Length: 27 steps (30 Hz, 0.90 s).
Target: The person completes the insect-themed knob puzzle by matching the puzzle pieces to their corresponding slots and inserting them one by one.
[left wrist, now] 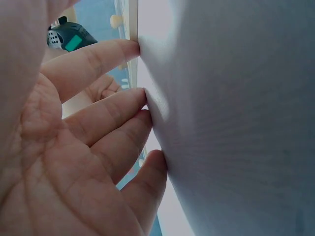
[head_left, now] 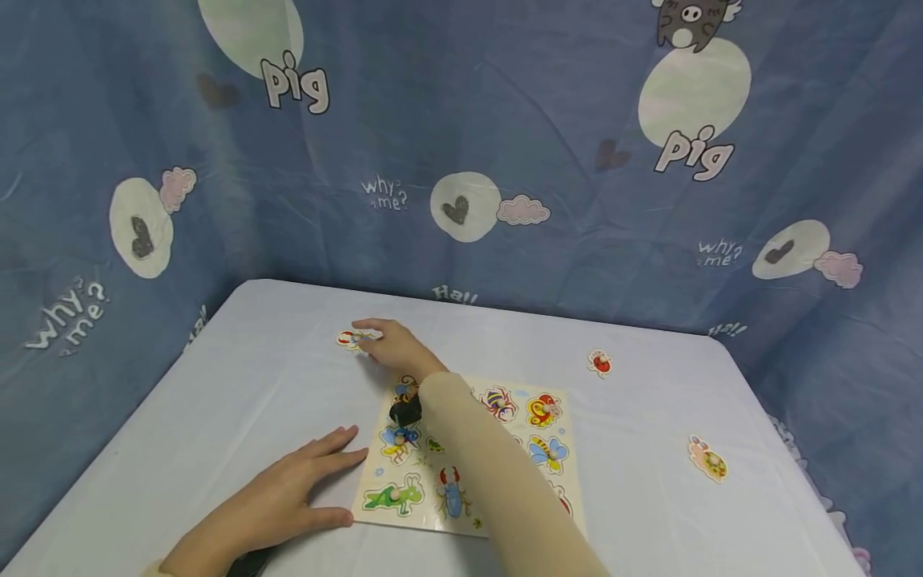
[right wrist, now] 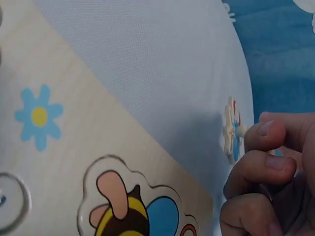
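Observation:
My right hand [head_left: 400, 346] reaches over the far left corner of a wooden puzzle board [head_left: 414, 522]. Its curled fingertips pinch the knob of an insect puzzle piece [head_left: 349, 340], coloured red, white and blue. In the right wrist view this piece [right wrist: 229, 130] appears nearly edge-on, tilted above the white tabletop; part of the grip is hidden. My left hand [head_left: 288, 489] lies on the table with fingers spread, fingertips at the board's left edge. On the board are a green grasshopper piece [head_left: 393, 496], a blue beetle [head_left: 452, 493] and several other insects.
A ladybird-like red piece [head_left: 600, 363] lies on the table beyond the board's far right corner. Farther right is a snail-like piece [head_left: 708, 459]. A blue printed curtain [head_left: 577, 264] hangs behind the white table [head_left: 649, 401]. My right forearm covers part of the board.

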Available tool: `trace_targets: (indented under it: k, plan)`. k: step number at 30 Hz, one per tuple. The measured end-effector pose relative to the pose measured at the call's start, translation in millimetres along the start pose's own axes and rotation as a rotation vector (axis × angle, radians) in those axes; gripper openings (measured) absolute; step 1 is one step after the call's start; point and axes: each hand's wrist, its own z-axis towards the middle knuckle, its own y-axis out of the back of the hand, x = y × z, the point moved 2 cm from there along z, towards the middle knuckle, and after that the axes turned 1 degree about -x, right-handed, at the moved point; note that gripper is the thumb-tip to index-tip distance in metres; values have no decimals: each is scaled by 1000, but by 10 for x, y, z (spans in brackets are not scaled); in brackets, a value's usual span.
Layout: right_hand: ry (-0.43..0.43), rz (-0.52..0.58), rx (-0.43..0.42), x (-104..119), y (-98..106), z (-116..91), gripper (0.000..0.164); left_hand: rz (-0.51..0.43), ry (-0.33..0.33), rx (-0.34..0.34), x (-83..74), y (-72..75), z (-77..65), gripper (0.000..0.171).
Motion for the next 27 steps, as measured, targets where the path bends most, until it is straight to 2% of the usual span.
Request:
trace_targets:
  k: [4,13,19,27]
  plan:
    - [-39,-77,0,29,-39,16,45,1,4,0,-11,4,11,86]
    - [-84,-123,-20,40,-107,55,43,10,24,-1,-27,5,12,85]
    - [-88,-121,-57,71,-90,31,39,21,9,-13,-20,8,19,83]
    - [-90,-198,-56,95,-94,60,39,20,26,-6,-28,4,13,85]
